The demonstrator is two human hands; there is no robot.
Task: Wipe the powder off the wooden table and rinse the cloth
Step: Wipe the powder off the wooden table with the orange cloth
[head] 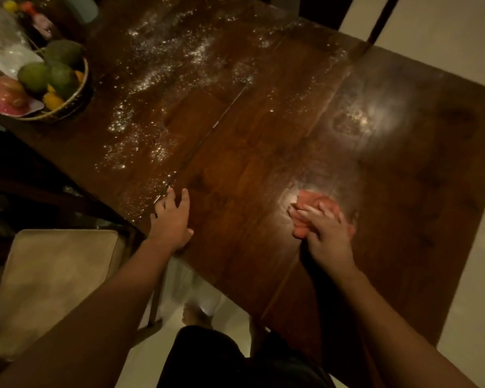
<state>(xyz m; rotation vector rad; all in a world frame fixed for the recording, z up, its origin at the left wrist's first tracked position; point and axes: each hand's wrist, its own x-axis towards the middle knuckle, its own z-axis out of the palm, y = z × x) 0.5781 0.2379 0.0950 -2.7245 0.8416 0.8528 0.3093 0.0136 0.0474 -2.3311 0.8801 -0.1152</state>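
A dark wooden table [263,152] fills the view. White powder [163,65] is scattered over its left and far part, with a thinner patch [356,119] at the right. My right hand [326,228] presses flat on an orange-pink cloth [312,201] on the table's near right part. My left hand [171,217] rests palm down on the table's near edge, fingers spread, holding nothing. Powder specks lie just left of it.
A woven basket [76,99] of green and yellow fruit stands at the table's left end, with a pink item and clear plastic beside it. A cushioned chair [51,281] stands at the lower left. Pale floor tiles [471,289] lie to the right.
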